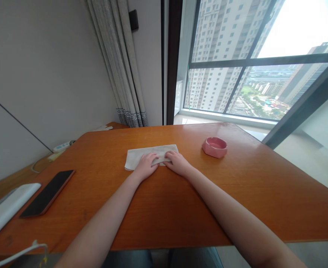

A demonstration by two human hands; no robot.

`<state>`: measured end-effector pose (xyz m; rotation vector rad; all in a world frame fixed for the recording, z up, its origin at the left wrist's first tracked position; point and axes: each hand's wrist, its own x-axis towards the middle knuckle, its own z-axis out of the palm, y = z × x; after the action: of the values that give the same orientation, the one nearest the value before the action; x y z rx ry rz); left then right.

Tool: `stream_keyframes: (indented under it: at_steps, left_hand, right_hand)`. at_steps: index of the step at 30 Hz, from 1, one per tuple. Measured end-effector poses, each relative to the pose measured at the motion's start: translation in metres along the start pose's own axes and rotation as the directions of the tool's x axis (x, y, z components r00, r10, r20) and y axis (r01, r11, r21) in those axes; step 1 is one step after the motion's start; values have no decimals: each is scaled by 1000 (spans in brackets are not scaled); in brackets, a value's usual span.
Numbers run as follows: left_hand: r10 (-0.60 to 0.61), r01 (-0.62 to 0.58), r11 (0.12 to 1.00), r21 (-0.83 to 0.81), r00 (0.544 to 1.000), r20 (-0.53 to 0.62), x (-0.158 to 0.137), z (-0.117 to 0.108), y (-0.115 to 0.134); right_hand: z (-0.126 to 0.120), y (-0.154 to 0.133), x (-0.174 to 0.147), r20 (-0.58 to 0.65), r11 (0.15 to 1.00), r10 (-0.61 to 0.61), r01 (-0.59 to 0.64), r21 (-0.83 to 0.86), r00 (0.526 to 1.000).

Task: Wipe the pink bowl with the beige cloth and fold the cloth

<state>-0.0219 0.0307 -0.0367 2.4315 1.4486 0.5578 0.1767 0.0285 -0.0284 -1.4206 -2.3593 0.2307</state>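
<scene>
Closest to us, we see legs in blue trousers (196, 257) under the edge of the table (158, 212). A white cord (21, 255) bends up at the bottom left corner. Our two bare arms reach over the brown wooden top. On the left side, a long white thing with round corners (11, 208) lies by the edge, but we can't tell what it is. Just beside it lies a phone (48, 192) with a dark screen.

Farther in, our left hand (147, 165) and our right hand (177, 163) are close together, with a little gap between them. Both hold the near edge of the cloth (134, 156), with bent fingers on top and thumbs at the edge. The cloth is pale and folded into a long strip, and it lies past the middle of the table. To the right, well apart from it, sits a pink bowl (214, 147) with flat sides.

Past the table's left edge, we see a white power strip (61, 146). Behind the table, a gray curtain (121, 63) hangs by the wall (41, 67). Through the big window on the right, we see a tall building (222, 37), green trees and bright sky.
</scene>
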Motion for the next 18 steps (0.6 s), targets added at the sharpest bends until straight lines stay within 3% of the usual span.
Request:
stream_keyframes:
  at_steps: [6,12,16,18]
  left_hand:
    - [-106,104,987,124,994,11,0,-11,2]
    - [-141,111,976,185,978,155,-2,-5,0]
    - [-229,218,955,202,973,31,1,-5,-11]
    - [-303,302,926,225,952,-28,2,-6,-18]
  right_hand:
    - [-7,-4,2,15,972,185,-181,-151,983]
    - [-12,-6,0,121,970,165,-139,-198,979]
    - [-22,-10,-4,157,964,201,-167,-207,967]
    - [-25,-12,-4,113,945,268,-238,-222,957]
